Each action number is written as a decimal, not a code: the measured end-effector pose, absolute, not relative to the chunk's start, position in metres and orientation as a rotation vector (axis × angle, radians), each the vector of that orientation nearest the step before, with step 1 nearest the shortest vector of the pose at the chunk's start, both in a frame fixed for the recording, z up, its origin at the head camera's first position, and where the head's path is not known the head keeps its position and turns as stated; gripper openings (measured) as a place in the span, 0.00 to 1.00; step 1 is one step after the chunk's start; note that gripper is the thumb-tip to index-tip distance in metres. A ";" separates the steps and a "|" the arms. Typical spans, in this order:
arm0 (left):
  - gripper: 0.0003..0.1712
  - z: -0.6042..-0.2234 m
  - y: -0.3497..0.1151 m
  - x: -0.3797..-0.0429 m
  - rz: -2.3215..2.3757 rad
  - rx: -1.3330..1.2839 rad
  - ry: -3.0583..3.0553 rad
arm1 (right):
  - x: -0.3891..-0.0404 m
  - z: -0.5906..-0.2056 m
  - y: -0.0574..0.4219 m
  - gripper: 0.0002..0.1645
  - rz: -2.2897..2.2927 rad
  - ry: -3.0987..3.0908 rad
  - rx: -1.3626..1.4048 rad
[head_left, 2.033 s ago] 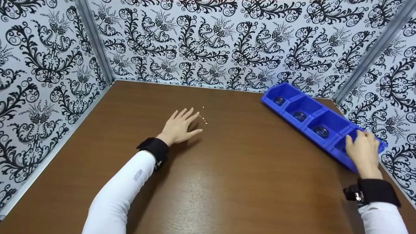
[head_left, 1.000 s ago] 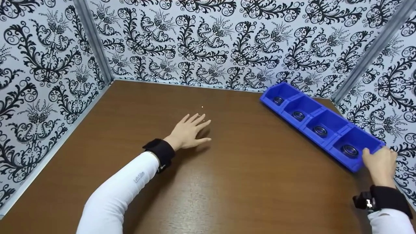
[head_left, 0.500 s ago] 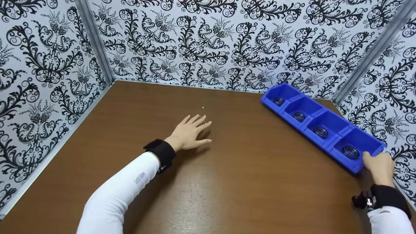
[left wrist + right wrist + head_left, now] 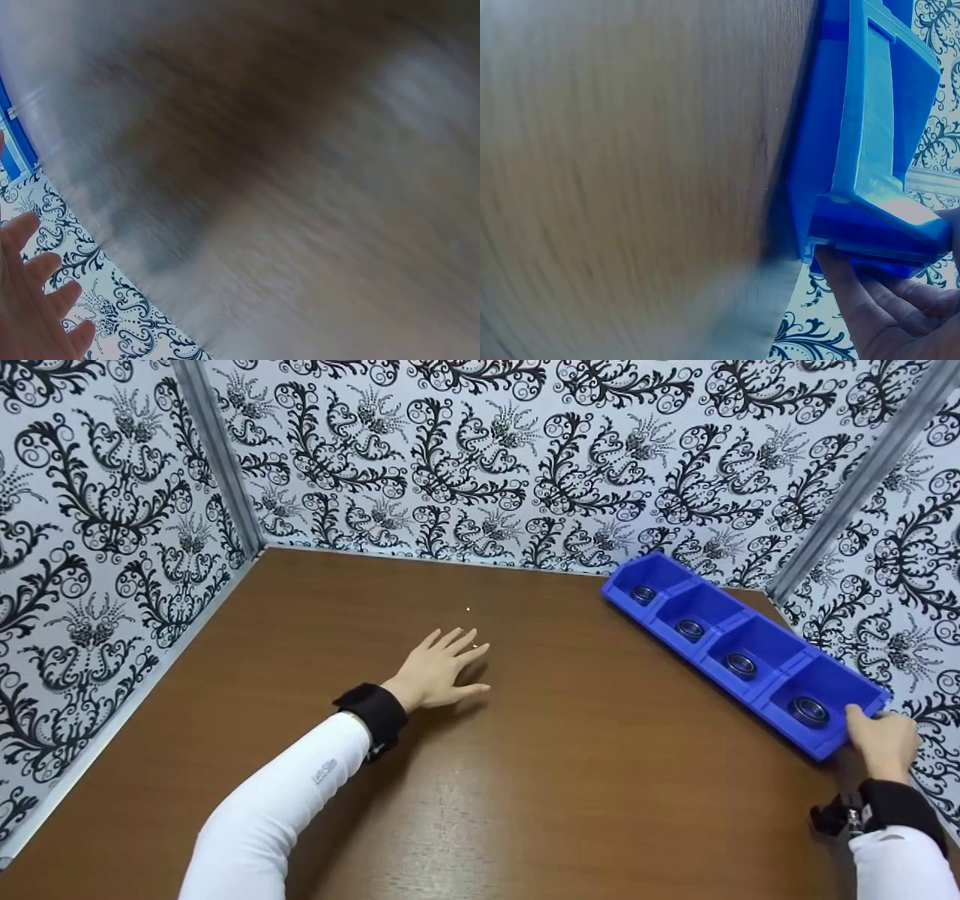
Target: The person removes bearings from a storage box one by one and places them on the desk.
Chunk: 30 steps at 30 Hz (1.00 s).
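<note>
My right hand (image 4: 885, 739) holds the near right end of a blue divided bin (image 4: 769, 699), thumb at the rim. In the right wrist view the fingers (image 4: 847, 296) lie against the outside of the end wall of the blue bin (image 4: 821, 142). Ring-shaped ball bearings sit one to a compartment; the nearest bearing (image 4: 809, 711) looks larger than the far bearing (image 4: 643, 595). My left hand (image 4: 435, 669) is palm down low over the brown table, fingers spread, holding nothing. Its fingers (image 4: 64, 300) show at the edge of the left wrist view.
The brown table (image 4: 570, 780) runs back to walls (image 4: 495, 457) covered in black-and-white scroll paper, with grey metal posts (image 4: 217, 457) at the corners. The bin stands slantwise at the right, its far end near the back wall. Small bright specks (image 4: 468, 609) show beyond the left fingertips.
My right hand has left the nearest compartment, uncovering its bearing, and moved right to the bin's end wall. My left hand has shifted slightly right and nearer. The bin stands almost unmoved.
</note>
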State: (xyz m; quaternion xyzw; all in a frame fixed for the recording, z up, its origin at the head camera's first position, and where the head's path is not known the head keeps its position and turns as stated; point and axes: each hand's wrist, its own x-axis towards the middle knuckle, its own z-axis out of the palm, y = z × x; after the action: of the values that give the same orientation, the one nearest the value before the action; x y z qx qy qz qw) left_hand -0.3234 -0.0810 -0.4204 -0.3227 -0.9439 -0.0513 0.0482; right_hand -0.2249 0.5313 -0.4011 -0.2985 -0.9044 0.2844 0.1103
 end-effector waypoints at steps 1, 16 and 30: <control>0.44 -0.421 -0.081 -0.324 -0.161 -0.984 -2.880 | -0.225 -0.401 0.531 0.38 0.850 -2.647 -0.885; 0.45 -0.422 -0.077 -0.325 -0.235 -0.937 -2.963 | -0.223 -0.405 0.529 0.38 0.881 -2.554 -0.921; 0.45 -0.421 -0.077 -0.325 -0.235 -0.940 -2.968 | -0.223 -0.405 0.531 0.38 0.860 -2.566 -0.894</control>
State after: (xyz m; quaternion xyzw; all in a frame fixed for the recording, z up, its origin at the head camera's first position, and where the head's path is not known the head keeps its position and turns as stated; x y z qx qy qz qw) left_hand -0.3248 -0.0770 -0.4209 -0.3011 -0.9506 -0.0753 0.0096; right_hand -0.2232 0.5306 -0.4049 -0.3105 -0.8907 0.2986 0.1453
